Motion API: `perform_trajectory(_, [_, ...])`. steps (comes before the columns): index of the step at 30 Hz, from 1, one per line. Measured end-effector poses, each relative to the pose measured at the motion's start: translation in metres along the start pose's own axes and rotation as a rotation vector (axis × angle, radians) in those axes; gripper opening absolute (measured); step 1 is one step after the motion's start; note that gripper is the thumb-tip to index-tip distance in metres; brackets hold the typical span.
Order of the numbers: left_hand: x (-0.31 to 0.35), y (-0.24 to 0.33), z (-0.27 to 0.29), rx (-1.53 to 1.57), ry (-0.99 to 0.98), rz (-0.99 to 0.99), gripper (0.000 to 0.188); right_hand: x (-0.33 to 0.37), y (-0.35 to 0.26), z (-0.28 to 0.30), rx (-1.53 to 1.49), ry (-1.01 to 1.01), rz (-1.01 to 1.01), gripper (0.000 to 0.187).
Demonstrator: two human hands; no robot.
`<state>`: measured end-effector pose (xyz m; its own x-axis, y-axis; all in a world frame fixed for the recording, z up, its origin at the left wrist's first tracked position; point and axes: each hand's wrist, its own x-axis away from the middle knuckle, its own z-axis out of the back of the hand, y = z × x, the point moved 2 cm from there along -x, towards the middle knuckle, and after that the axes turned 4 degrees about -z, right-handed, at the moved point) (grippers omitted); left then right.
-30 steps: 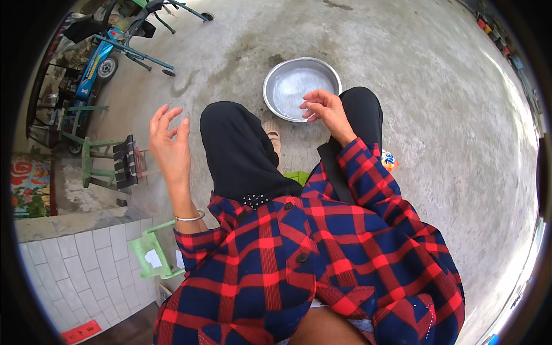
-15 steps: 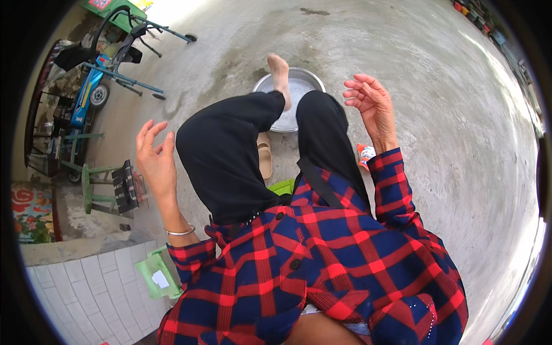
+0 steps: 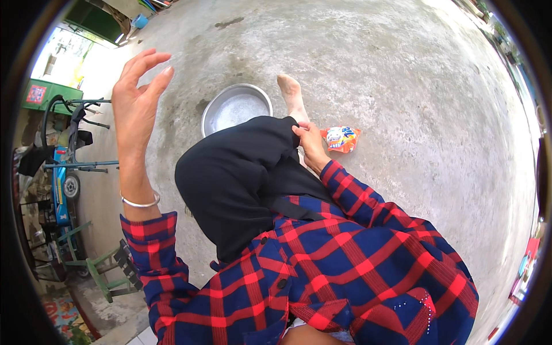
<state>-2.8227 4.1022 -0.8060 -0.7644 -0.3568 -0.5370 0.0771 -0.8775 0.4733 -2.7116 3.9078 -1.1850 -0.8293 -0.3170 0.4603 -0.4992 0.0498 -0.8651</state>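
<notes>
My left hand (image 3: 138,98) is raised in the air on the left, fingers loosely curved and apart from the thumb, with nothing in it. A silver bangle (image 3: 141,200) circles that wrist. My right hand (image 3: 312,145) pinches the lower edge of the black trouser leg (image 3: 230,161) near my ankle. Beyond the hem a bare foot (image 3: 292,95) sticks out over the concrete. A round metal basin (image 3: 208,103) stands left of the foot, partly hidden by my raised knee. Close to my right hand lies an orange and white plastic packet (image 3: 343,139).
Along the left side stand a walking frame or cart of bluish tubes (image 3: 86,165), a blue wheeled vehicle (image 3: 62,184) and a low green stool (image 3: 103,273). A green box (image 3: 52,95) is behind them. The concrete floor (image 3: 402,98) spreads ahead and right.
The bare foot has moved out from over the basin to its right side. My right hand has come down onto the trouser hem; my left hand has risen. The view has shifted.
</notes>
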Motion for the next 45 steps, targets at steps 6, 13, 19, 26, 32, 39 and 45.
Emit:
perform_trajectory(6, [-0.056, -0.039, -0.082, 0.113, -0.391, -0.049, 0.024, 0.047, -0.032, -0.023, -0.408, -0.323, -0.422, 0.023])
perform_trajectory(13, [-0.026, -0.135, -0.226, 0.281, -1.098, 0.119, 0.019, 0.011, -0.011, -0.044, -0.014, -0.148, -0.263, 0.018])
perform_trajectory(19, [0.034, -0.176, -0.291, 0.298, -1.094, 0.295, 0.019, -0.027, 0.001, -0.023, 0.8, 0.036, 0.177, 0.032])
perform_trajectory(26, [0.065, -0.2, -0.29, 0.435, -1.112, 0.559, 0.021, -0.02, -0.004, -0.047, 0.949, 0.004, 0.293, 0.031])
perform_trajectory(32, [0.058, -0.19, -0.279, 0.129, -1.177, 0.359, 0.023, -0.035, -0.003, -0.06, 1.173, 0.001, 0.301, 0.025])
perform_trajectory(39, [0.056, -0.181, -0.269, 0.132, -1.285, 0.609, 0.035, -0.063, 0.039, -0.025, 1.218, 0.146, 0.144, 0.02])
perform_trajectory(45, [0.051, -0.162, -0.265, 0.132, -1.315, 0.591, 0.034, -0.096, 0.072, 0.014, 1.109, 0.013, 0.068, 0.018])
